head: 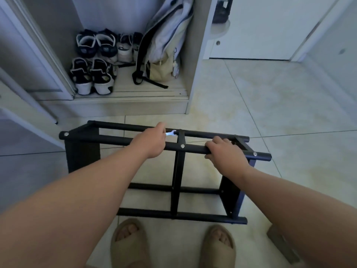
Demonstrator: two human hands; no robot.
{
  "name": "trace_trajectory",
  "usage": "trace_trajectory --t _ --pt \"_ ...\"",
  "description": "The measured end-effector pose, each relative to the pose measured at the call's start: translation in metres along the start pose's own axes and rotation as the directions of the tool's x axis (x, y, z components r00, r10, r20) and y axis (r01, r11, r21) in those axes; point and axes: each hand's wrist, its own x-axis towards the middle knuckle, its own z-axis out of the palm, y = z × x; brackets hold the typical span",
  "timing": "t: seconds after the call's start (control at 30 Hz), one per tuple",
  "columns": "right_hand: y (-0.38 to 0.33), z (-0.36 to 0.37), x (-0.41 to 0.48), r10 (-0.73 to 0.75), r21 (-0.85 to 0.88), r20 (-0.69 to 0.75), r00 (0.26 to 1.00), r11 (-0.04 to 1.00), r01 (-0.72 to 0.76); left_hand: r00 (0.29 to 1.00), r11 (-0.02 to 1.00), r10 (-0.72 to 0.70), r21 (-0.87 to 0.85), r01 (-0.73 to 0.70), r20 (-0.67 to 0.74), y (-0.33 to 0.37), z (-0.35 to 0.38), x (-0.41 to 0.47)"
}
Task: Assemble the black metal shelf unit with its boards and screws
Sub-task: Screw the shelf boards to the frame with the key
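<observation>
Grips top rail [108, 139] of stiff, likely light shelf frame [177, 182], right hand [227, 152] at 3 o'clock, left hand [149, 143] pinching wrench [171, 133]

One frame [193, 149], one wrench [171, 133], two hands [152, 142] [227, 151], two slippers [128, 246] [218, 248], six shoes [102, 78], one bag [164, 51].

Black tubular shelf frame [178, 171] upright, silver screws [182, 146] at joints, small silver wrench [171, 133] at far bar [119, 125]
</observation>
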Motion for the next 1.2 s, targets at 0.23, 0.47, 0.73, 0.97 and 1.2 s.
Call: trace_trajectory --t 0.23,0.47,0.73,0.97,1.2 --pt "-0.031 0.009 -0.104 0.004 -0.004 0.029 1.000 1.000 -0.004 0.998 0.998 -0.063 0.003 0.063 -0.005 0.015 0.028 -0.115" --pt "-0.034 0.037 -0.187 0.046 0.006 0.123 0.991 0.999 -0.048 0.997 0.994 -0.077 -0.083 0.077 -0.003 0.029 0.078 -0.193" --pt "-0.038 0.040 -0.239 0.035 0.040 0.233 0.972 0.998 -0.045 0.993 0.991 -0.085 -0.094 0.092 0.076 0.036 0.100 -0.240" --pt "-0.035 0.040 -0.263 -0.037 0.044 0.323 0.946 0.999 0.024 0.988 0.992 -0.088 -0.076 0.098 0.125 0.040 0.106 -0.264" --pt "-0.039 0.039 -0.252 -0.137 0.189 0.113 0.984 0.975 0.114 0.963 0.981 -0.159 -0.071 0.178 0.219 0.039 0.103 -0.258"
